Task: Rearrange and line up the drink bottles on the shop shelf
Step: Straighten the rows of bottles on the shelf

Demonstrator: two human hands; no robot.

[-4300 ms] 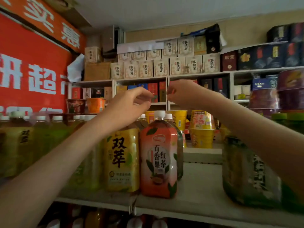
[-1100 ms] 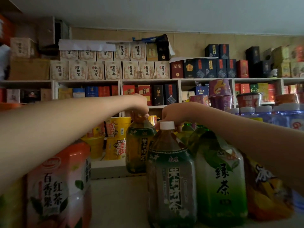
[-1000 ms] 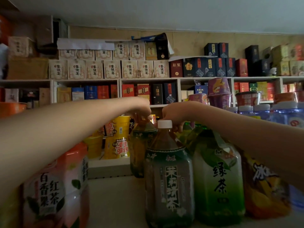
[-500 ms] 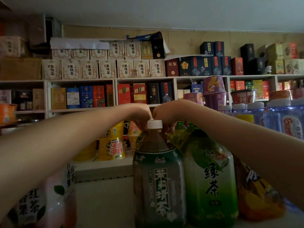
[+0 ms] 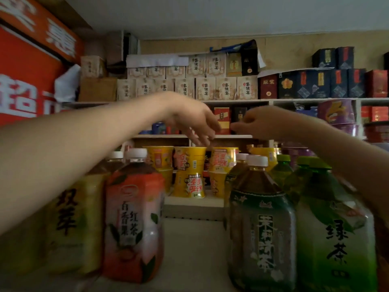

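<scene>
**Both grips up over the bottles, holding nothing**

On my feed both arms reach in over the front row of drinks. The left grip hangs from a bent wrist, fingers slack and pointing down, with nothing in them. The right grip is level with it and just to its right. Its fingers are loosely curled toward the left one and I can see nothing held in it, though the blur hides the fingertips. The two grips are near each other but apart, and neither touches a cap or a bottle.

The bottles stand upright on the shelf in two groups with a bare strip between them. On the left, under my left forearm, the yellow bottle stands hard against the orange bottle, which has a white cap. A second white cap shows just behind them. On the right, the dark bottle with a white cap stands at the front, and the green bottle is close beside it, partly under my right forearm. More bottles line up behind this pair: I can make out one white cap and two green caps, but their labels are hidden.

Beyond the gap, on a raised step at the back, yellow cups are stacked in a row. Farther off, wall shelves carry pale and dark boxes. A red sign with white characters fills the left edge.
</scene>
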